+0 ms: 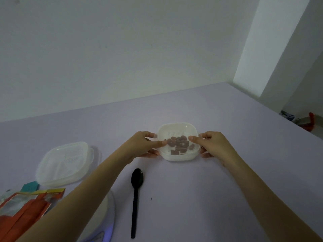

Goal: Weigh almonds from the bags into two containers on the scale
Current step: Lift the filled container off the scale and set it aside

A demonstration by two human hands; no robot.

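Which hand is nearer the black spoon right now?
Left. The left hand grips the left edge of the almond container, just beyond the black spoon. The right hand grips the opposite edge, farther off to the spoon's right.

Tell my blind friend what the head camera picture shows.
The left hand and right hand hold a white container of almonds at a pale table. Nearer lie a black spoon, a lidded container, an orange bag and part of a scale.
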